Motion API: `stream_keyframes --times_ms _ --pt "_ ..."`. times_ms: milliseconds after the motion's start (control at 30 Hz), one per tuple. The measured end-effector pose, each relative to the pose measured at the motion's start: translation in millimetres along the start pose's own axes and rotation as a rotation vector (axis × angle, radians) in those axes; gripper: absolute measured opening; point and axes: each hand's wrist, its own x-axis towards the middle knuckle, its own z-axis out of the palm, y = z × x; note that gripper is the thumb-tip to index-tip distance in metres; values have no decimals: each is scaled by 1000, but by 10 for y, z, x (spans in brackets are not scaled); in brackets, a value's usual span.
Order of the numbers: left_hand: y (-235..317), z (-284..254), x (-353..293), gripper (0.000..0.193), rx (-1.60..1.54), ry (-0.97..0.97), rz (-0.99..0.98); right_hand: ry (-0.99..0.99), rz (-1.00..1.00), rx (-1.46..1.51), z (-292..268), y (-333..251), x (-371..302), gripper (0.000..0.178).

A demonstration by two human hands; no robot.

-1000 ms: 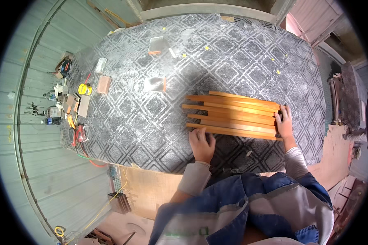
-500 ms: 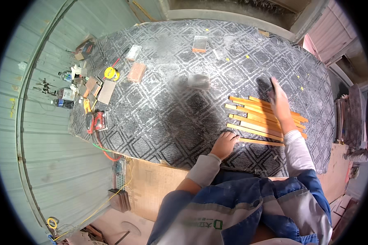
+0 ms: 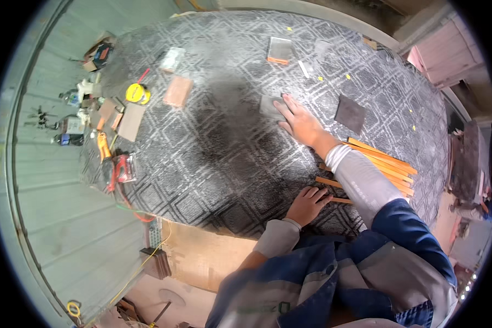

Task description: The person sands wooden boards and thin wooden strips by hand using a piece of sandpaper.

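My right hand (image 3: 300, 121) reaches forward over the table. Its fingers are stretched out, with the fingertips over the flat grey block (image 3: 269, 107). Nearer to me, my left hand (image 3: 309, 206) has its fingers curled at the left end of a thin wooden strip (image 3: 341, 200). Several more orange-brown strips (image 3: 385, 161) lie side by side to the right, partly covered by my right forearm. A dark square sheet (image 3: 350, 113), like sandpaper, lies flat on the table to the right of my right hand.
Patterned dark cloth (image 3: 218, 180) covers the table. Along the left stand a yellow tape roll (image 3: 138, 94), a red sander-like tool (image 3: 126, 168) with a hose, bottles (image 3: 68, 139) and flat boards (image 3: 131, 122). Farther off lie a pinkish block (image 3: 177, 91) and an orange-edged block (image 3: 279, 50).
My right hand has moved left and forward from above the strips to the grey block. The dark square sheet now lies exposed on the cloth. My left hand stays at the near strip.
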Motion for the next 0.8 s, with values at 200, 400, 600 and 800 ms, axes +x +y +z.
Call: stream_keyframes --times_ms 200,400,600,800 --pt "-16 -41 28 33 -55 80 6 31 287 558 -223 15 205 44" --pt "-35 -36 75 27 -108 163 11 173 730 1684 -566 7 -363 37" --pt "-1 -143 184 22 -158 146 -58 296 788 1732 -1032 -27 -1167 41" --pt "24 -203 194 25 -241 120 -86 399 803 1614 -1150 -80 -1498 43"
